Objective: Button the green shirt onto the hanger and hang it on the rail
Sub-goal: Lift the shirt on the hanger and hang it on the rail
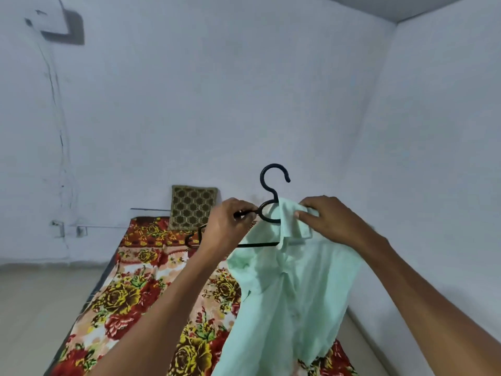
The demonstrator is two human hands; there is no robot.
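A pale green shirt (292, 289) hangs in the air in front of me, partly draped over a black plastic hanger (271, 185) whose hook points up. My left hand (230, 226) grips the hanger's left arm near the neck. My right hand (325, 215) pinches the shirt's collar beside the hanger's neck. The hanger's left shoulder and bottom bar stick out bare to the left of the shirt. The right half of the hanger is hidden under the fabric. No rail is in view.
Below lies a mattress with a red and yellow floral cover (135, 294). A patterned brown cushion (193, 206) leans on the blue-white wall behind it. Another wall runs close on the right. Pale floor lies to the left.
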